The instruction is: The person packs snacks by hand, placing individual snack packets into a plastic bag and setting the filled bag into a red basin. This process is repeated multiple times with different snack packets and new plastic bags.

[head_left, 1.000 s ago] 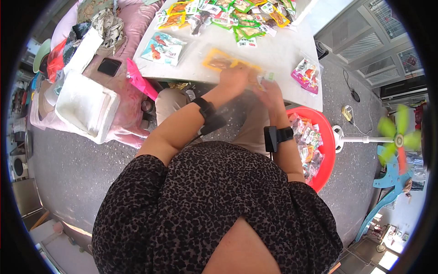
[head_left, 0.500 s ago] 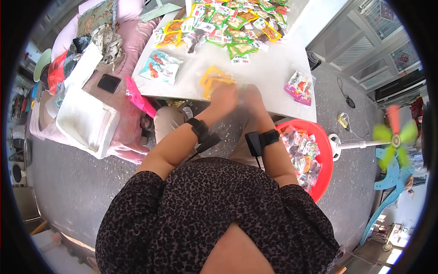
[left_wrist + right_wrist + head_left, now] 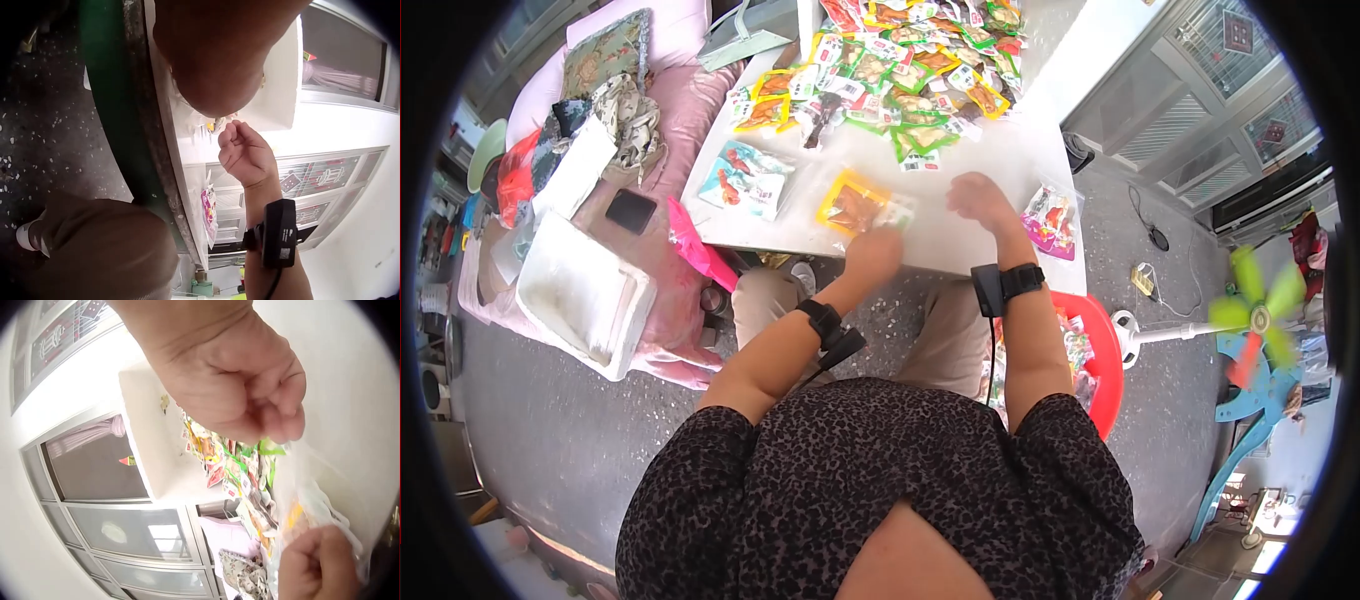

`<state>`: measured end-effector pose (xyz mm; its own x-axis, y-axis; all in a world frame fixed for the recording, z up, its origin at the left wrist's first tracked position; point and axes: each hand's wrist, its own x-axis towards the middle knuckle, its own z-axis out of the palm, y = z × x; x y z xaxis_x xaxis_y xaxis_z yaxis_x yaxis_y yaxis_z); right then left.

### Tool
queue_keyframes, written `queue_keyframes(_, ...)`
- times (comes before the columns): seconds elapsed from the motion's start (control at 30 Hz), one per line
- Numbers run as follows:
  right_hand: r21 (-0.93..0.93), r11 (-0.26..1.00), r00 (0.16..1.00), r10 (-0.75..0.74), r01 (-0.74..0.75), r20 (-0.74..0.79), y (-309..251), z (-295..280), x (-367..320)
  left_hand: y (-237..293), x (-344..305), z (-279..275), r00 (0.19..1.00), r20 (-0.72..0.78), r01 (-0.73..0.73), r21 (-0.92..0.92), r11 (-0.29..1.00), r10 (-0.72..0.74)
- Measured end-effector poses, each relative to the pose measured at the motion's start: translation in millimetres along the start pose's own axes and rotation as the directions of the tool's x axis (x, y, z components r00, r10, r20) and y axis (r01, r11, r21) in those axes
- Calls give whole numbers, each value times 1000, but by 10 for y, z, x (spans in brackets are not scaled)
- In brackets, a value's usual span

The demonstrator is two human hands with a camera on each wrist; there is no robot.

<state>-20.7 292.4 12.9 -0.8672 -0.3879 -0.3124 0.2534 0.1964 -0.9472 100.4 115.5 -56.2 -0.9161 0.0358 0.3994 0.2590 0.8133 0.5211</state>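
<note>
A yellow-edged food packet (image 3: 855, 200) lies in a clear plastic bag (image 3: 900, 212) near the table's front edge. At the bag's near side, my left hand (image 3: 874, 252) pinches the plastic, its thumb and fingers curled. My right hand (image 3: 982, 203) is raised to the right with fingers curled. In the right wrist view the clear film runs from the left hand (image 3: 320, 565) up to the fingertips of the right hand (image 3: 250, 381), which hold its edge. The left wrist view shows the right hand (image 3: 247, 156) palm-side, while the left hand (image 3: 215, 62) hides the packet.
A heap of snack packets (image 3: 910, 90) covers the back of the white table (image 3: 800, 228). A blue-white bagged packet (image 3: 745, 180) lies left, a pink one (image 3: 1052, 218) right. Below the right edge stands a red basin (image 3: 1108, 370) of small packets. A pink bag (image 3: 695, 245) hangs left.
Both hands were close together over the bagged packet. The right hand has moved away to the right and the left hand back toward the body, so the yellow packet shows more.
</note>
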Motion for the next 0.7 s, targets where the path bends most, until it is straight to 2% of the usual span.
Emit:
queue_keyframes(0.1, 158, 984, 979, -44, 77, -198, 20, -298, 355, 27, -39, -31, 998, -30, -61, 13, 998, 61)
queue_keyframes(0.2, -43, 988, 890, -155, 151, -429, 85, -642, 908, -28, -50, -2, 992, -71, -107, 5, 994, 107)
queue_keyframes(0.23, -271, 951, 828, -271, 151, -491, 81, -764, 1112, -15, -42, -38, 989, -80, -126, 0, 992, 126)
queue_keyframes(0.3, -669, 741, 685, -519, 63, -511, 1, -891, 1418, -12, -25, -78, 985, -88, -154, -21, 988, 151)
queue_keyframes(0.4, -774, 633, 630, -610, 23, -480, -215, -852, 1700, -40, -8, -74, 982, -87, -176, -73, 982, 170)
queue_keyframes(0.43, -775, 630, 687, -547, -38, -478, -328, -799, 1772, -56, -8, -65, 981, -88, -181, -92, 979, 173)
queue_keyframes(0.53, -864, 468, 689, -566, -183, -452, -471, -609, 1986, -81, 19, -66, 978, -104, -193, -136, 972, 180)
queue_keyframes(0.57, -859, 459, 754, -476, -227, -454, -510, -567, 2020, -78, 29, -73, 977, -112, -196, -149, 969, 181)
queue_keyframes(0.7, -878, 307, 758, -448, -369, -475, -541, -453, 2196, -77, 58, -107, 979, -90, -194, -167, 967, 181)
